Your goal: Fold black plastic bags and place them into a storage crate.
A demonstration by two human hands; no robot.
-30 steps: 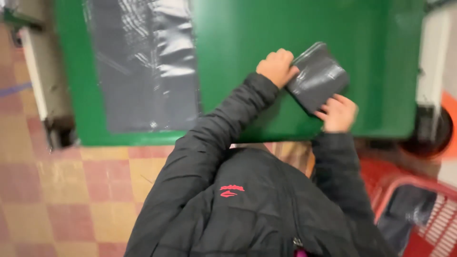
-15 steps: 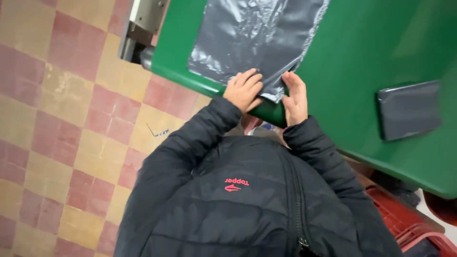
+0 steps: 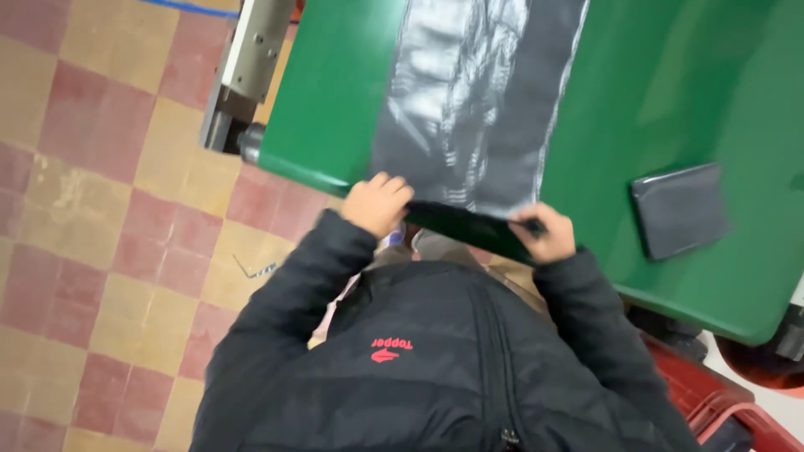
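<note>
Both hands have spread apart along the table (image 3: 670, 75) edge since half a second ago. Left hand (image 3: 377, 203) and right hand (image 3: 548, 234) each curl shut, pinching the near end of the grey sheet (image 3: 477, 100), which lies flat up the green table. Folded sheet (image 3: 678, 209) rests right.

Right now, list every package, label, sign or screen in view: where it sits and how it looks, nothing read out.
Long dark grey plastic sheet: glossy, flat on the green table, its near edge at the table's rim, gripped by the left hand and right hand.
Folded dark grey packet: rectangular, flat on the table, right of the sheet, apart from it.
Small red logo: chest of the black jacket.
No signs or screens.
</note>
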